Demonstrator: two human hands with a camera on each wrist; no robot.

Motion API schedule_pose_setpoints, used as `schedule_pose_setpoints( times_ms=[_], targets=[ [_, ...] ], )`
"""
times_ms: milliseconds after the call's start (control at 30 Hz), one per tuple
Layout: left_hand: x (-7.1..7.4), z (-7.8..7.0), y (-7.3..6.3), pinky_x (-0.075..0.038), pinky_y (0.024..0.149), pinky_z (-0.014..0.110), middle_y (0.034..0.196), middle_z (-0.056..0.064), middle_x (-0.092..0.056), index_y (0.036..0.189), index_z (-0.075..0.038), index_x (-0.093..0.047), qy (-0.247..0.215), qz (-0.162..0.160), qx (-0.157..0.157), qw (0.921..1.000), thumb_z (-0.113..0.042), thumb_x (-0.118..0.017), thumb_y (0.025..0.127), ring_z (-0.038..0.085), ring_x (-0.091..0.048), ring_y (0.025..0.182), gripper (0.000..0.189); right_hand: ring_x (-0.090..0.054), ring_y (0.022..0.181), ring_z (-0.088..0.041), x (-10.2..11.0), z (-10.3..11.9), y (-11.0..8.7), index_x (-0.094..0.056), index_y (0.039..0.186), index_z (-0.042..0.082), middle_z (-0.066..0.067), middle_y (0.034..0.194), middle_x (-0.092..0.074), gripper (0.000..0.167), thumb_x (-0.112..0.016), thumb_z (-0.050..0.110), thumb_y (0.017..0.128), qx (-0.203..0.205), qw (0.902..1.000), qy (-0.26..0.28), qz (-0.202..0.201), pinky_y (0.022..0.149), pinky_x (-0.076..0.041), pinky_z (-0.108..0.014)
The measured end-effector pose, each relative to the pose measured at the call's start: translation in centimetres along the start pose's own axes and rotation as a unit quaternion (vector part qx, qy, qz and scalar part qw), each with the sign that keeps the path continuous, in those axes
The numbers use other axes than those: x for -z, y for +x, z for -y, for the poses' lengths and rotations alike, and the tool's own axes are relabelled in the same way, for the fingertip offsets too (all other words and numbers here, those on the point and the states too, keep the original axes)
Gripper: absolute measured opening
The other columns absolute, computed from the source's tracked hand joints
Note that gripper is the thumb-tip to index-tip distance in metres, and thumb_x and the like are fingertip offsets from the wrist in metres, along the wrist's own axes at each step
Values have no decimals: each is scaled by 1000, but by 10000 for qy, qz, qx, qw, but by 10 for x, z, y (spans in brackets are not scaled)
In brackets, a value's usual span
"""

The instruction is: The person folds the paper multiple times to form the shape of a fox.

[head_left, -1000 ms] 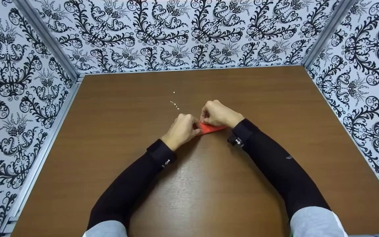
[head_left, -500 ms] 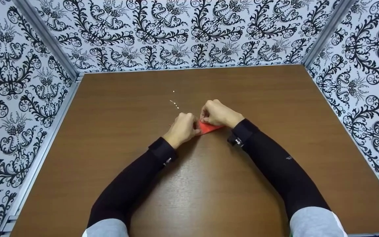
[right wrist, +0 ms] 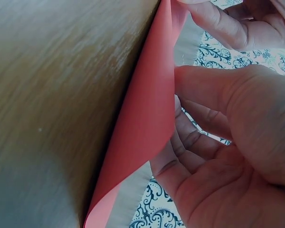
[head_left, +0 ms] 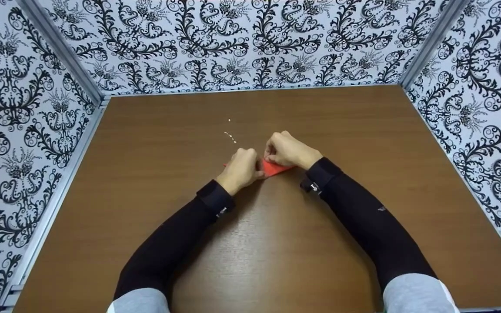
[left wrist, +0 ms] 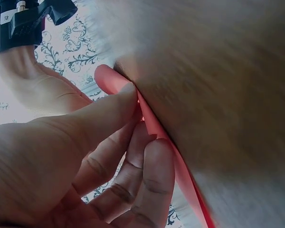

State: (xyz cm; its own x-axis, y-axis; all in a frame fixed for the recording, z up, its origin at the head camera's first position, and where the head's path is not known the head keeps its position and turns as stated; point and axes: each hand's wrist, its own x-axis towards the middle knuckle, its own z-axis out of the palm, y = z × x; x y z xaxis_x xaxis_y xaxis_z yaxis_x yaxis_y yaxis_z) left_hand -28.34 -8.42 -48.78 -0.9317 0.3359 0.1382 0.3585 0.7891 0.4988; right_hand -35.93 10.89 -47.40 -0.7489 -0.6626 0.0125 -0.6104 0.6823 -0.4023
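Observation:
A folded sheet of red paper (head_left: 276,168) lies on the brown table between both hands. My left hand (head_left: 241,168) pinches its edge, thumb on the near side, fingers curled behind. A small red tip of the paper shows left of that hand. My right hand (head_left: 289,150) pinches the raised upper edge a little farther right. In the right wrist view the paper (right wrist: 140,123) curves up in a fold from the tabletop, with the thumb and fingers at its top edge. The left wrist view shows the paper (left wrist: 154,124) as a narrow strip, partly hidden by the fingers.
Several tiny pale scraps (head_left: 232,138) lie on the brown table (head_left: 250,261) beyond the left hand. Patterned black-and-white walls (head_left: 215,43) with grey metal posts enclose the back and sides. Each wrist wears a black band with a small camera.
My left hand has shifted very slightly up, and a red tip of the paper now shows at its left. The right hand stays nearly still, and both keep hold of the paper.

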Motion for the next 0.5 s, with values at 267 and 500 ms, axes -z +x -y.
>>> schedule_pose_setpoints(
  times_ms=[267, 500],
  targets=[
    [-1, 2, 1, -67, 82, 51, 83, 12, -85, 77, -5, -82, -3, 53, 142, 9999, -14, -100, 90, 28, -76, 82, 25, -74, 79, -18, -7, -19, 8, -90, 90, 15, 0, 86, -85, 13, -81, 12, 100, 160, 9994, 309, -16, 76, -62, -34],
    [0, 2, 0, -66, 80, 50, 81, 11, -84, 77, -6, -82, -5, 93, 210, 9997, -14, -101, 90, 26, -73, 78, 24, -75, 83, -22, -2, -5, 2, -90, 95, 7, -8, 92, -86, 11, -80, 6, 100, 2, 9999, 132, -1, 79, -62, -36]
  ],
)
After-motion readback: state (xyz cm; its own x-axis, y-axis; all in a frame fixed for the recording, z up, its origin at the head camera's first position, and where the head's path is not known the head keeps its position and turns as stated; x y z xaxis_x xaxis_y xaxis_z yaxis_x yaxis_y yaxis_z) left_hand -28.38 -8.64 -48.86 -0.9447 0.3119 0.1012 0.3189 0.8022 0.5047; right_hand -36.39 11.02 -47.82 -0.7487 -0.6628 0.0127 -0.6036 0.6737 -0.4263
